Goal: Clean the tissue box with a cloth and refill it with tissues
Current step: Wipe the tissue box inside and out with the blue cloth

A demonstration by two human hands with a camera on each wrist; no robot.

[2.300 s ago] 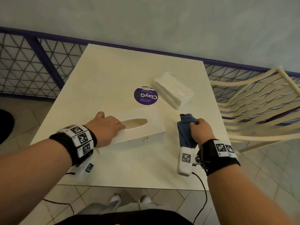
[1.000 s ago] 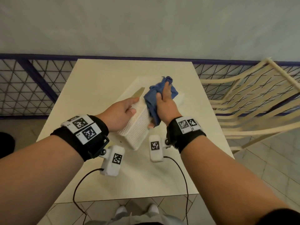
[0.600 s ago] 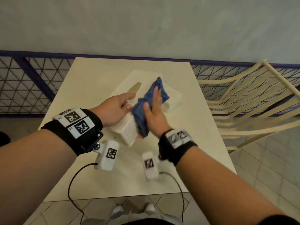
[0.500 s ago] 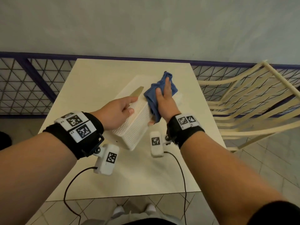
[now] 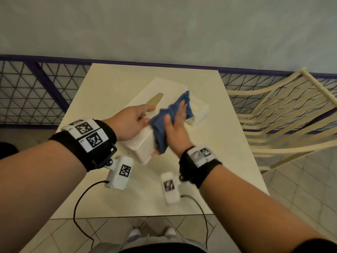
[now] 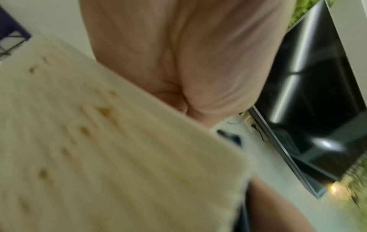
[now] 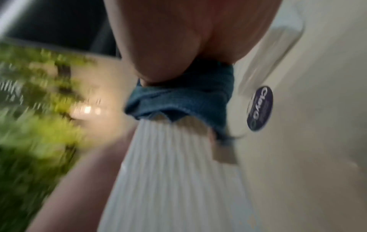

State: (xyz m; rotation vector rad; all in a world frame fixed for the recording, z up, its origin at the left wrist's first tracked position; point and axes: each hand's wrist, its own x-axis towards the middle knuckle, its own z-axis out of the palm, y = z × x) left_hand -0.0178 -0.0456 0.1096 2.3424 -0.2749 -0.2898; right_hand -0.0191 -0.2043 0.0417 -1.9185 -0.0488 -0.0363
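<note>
Nearest the person, the left hand (image 5: pixel 130 123) grips the tissue box (image 5: pixel 144 145) at its near end, fingers wrapped round it, and holds it tilted above the table (image 5: pixel 102 92), apparently to present one long side for wiping. The right hand (image 5: pixel 176 128), fingers straight, presses the blue cloth (image 5: pixel 164 117) flat against that side. Beyond the box lies the tissue pack (image 5: pixel 200 110), partly hidden, toward the table's right edge and near the chair (image 5: pixel 284 114). In my judgement, room for strokes is ample leftward and toward the far railing (image 5: pixel 32 94).
</note>
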